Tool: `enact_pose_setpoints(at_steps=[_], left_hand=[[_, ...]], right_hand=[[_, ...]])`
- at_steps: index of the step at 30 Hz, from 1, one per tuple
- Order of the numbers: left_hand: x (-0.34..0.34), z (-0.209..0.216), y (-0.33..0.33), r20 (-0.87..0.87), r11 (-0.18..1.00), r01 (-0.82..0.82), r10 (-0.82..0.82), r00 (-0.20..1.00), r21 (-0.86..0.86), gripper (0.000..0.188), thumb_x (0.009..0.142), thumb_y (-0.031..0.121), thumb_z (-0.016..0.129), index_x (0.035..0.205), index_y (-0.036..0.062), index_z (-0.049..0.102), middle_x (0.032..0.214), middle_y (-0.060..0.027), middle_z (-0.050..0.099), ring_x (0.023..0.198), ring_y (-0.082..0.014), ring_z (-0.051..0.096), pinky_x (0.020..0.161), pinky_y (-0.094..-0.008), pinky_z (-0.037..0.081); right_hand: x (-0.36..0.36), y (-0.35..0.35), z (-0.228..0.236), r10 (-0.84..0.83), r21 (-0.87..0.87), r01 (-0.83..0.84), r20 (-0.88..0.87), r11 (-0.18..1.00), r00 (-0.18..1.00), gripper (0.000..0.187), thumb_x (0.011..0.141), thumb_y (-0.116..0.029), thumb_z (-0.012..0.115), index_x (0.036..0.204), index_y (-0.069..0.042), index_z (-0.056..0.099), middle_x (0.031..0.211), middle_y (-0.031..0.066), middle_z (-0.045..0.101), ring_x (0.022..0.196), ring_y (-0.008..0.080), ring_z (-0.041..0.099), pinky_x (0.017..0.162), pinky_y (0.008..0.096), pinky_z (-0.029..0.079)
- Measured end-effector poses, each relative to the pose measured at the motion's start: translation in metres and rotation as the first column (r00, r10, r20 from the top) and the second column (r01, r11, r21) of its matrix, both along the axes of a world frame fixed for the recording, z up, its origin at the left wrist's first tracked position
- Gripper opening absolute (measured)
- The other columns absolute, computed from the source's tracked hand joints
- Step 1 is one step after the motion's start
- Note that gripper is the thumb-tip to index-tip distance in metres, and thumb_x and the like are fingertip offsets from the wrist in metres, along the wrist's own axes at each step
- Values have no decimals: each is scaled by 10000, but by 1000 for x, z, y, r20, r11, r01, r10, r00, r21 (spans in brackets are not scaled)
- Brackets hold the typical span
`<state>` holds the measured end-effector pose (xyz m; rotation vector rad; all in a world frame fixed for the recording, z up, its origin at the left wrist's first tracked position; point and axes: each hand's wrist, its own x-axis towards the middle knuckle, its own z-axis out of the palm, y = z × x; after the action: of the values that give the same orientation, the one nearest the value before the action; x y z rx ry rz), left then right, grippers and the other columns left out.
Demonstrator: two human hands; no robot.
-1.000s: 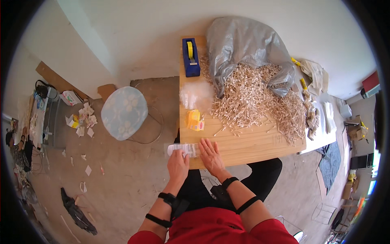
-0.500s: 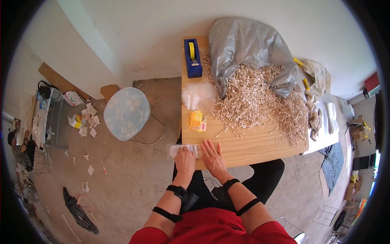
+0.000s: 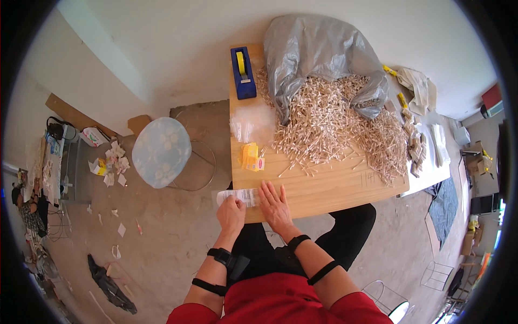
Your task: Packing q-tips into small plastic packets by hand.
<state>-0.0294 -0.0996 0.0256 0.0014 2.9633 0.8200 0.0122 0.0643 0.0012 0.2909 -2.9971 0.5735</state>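
A flat, clear plastic packet with a white printed card (image 3: 241, 193) lay at the near left corner of the pale wooden counter (image 3: 324, 189), overhanging the left edge. The left hand (image 3: 231, 216), curled closed, grasped it; the right hand (image 3: 275, 207), released and flat, rested by its right end. Beyond, pale cotton swabs (image 3: 321, 119) spilled from a crinkled grey plastic bag (image 3: 321, 46)

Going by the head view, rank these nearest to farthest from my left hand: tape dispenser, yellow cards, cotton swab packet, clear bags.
1. Cotton swab packet: touching your left hand.
2. Yellow cards: ahead, slightly right.
3. Clear bags: just beyond the cards.
4. Tape dispenser: the table's far left corner.
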Motion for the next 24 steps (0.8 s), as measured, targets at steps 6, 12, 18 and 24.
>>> enact_pose_setpoints(at_steps=[6,12,18,24], left_hand=[[2,-2,0,-8,997,-36,37,999,67,149,843,190,666,818,48,629,813,-153,681,775,-367,660,677,-473,511],[3,-2,1,-23,996,-51,52,998,71,146,825,200,676,805,58,649,788,-139,688,755,-348,667,666,-452,515],[5,-2,4,-53,995,-65,69,996,74,152,830,209,669,805,60,650,775,-136,685,737,-351,666,663,-460,516],[7,0,-15,-211,988,-77,104,972,133,221,875,191,643,1014,26,595,995,-191,649,926,-369,631,778,-444,510]], right_hand=[[3,-24,2,-43,-41,43,10,998,999,594,915,-130,503,1477,1,362,1592,157,302,1497,303,242,1219,532,109],[2,-35,3,-51,-70,52,10,996,999,594,921,-126,484,1484,8,350,1588,173,301,1499,321,229,1223,521,102],[-3,-56,2,-72,-18,73,57,997,996,603,928,-158,479,1502,-27,348,1610,123,276,1513,274,200,1230,483,114],[-3,-54,1,-52,-54,56,73,997,996,593,938,-146,477,1502,-19,340,1612,136,267,1509,290,208,1227,479,125]])
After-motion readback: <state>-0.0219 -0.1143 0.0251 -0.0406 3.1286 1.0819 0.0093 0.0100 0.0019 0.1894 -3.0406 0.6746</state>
